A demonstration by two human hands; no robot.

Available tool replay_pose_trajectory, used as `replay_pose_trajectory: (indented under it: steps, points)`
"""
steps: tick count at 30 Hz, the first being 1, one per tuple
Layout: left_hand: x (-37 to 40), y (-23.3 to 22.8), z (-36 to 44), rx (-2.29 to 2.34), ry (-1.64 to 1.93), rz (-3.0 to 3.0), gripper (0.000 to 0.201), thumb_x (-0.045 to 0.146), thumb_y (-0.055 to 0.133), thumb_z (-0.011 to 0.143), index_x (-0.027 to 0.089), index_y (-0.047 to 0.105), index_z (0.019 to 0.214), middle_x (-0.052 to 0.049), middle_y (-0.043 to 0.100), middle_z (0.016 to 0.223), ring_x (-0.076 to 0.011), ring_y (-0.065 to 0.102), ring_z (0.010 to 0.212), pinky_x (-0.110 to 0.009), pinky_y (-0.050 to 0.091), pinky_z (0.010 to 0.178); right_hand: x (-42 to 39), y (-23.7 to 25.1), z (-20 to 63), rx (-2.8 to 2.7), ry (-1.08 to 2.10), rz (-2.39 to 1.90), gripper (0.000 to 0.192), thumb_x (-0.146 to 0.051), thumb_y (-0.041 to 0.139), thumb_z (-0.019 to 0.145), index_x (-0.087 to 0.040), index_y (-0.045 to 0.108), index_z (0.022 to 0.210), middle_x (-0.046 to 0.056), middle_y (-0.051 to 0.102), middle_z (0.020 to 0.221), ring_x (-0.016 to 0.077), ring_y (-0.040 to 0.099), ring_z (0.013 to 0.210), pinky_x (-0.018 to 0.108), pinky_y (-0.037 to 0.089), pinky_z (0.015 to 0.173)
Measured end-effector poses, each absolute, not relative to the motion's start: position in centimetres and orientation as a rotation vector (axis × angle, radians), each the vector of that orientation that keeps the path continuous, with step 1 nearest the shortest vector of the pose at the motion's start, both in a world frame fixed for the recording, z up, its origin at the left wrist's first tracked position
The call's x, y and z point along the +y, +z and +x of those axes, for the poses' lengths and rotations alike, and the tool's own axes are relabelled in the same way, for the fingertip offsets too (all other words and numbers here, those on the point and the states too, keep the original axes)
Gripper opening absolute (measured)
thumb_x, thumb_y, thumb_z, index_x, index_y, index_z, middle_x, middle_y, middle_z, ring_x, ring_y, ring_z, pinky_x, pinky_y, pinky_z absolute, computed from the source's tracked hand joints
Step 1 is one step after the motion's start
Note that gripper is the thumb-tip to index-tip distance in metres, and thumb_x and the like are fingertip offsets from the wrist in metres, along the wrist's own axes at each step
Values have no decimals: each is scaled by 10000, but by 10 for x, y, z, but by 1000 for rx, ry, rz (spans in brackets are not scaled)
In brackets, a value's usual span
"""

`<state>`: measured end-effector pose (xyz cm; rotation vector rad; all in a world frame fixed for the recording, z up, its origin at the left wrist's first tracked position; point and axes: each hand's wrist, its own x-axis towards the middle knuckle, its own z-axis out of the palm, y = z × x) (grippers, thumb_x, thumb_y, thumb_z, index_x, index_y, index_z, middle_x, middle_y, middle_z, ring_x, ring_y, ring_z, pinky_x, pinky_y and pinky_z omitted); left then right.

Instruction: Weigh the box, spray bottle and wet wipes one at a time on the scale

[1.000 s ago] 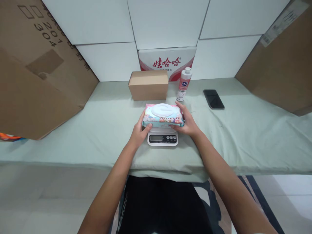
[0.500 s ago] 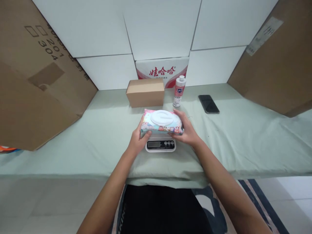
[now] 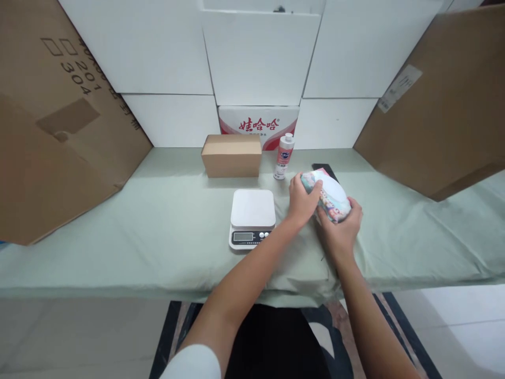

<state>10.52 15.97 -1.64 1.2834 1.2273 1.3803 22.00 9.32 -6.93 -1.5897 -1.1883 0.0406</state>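
Both hands hold a pack of wet wipes (image 3: pixel 330 197) with a white lid and a colourful printed wrapper, just right of a white kitchen scale (image 3: pixel 252 217). My left hand (image 3: pixel 301 202) grips the pack's left end. My right hand (image 3: pixel 340 231) cups its near right end. The pack is turned at an angle over the green cloth, and it partly hides a dark phone (image 3: pixel 321 167) behind it. The scale's platform is bare, with its display and buttons facing me.
A small brown cardboard box (image 3: pixel 231 155) and a pink-labelled bottle (image 3: pixel 283 156) stand behind the scale, with a red-and-white carton (image 3: pixel 258 123) against the white wall. Large cardboard sheets lean at the left (image 3: pixel 59 121) and right (image 3: pixel 437 110). The table edge (image 3: pixel 118 289) runs along the front.
The wipes pack has been lifted off the scale and carried to the right by both hands, turned at an angle. The scale's platform now shows bare. The camera has tilted slightly.
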Motion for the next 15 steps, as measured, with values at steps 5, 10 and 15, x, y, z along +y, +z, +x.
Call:
replay_pose_trajectory:
  steps: [5, 10, 15]
  points:
    - [154, -26, 106, 1135, 1298, 1267, 720, 370, 625, 955, 173, 364, 1597, -186, 340, 1739, -289, 274, 1657, -460, 231, 1373, 137, -62, 208, -1145, 295, -1727, 965, -564, 787, 608, -177, 505, 1445, 213, 527, 1384, 414, 516, 1347, 603, 472, 1142]
    - [77, -48, 56, 768, 1428, 1752, 577, 349, 572, 965, 214, 452, 1513, -149, 417, 1703, -282, 312, 1643, -514, 274, 1369, 126, -41, 211, -1361, 409, -1731, 1037, -502, 795, 615, -143, 459, 1528, 246, 502, 1496, 441, 503, 1401, 646, 462, 1153]
    - [24, -88, 33, -51, 910, 2533, 175, 369, 589, 932, 258, 683, 1029, -56, 799, 1105, -228, 764, 1065, -368, 621, 872, 133, -10, 179, -1386, 336, -1581, 850, -508, 747, 751, -209, 497, 1506, 189, 534, 1519, 377, 640, 1258, 590, 546, 1078]
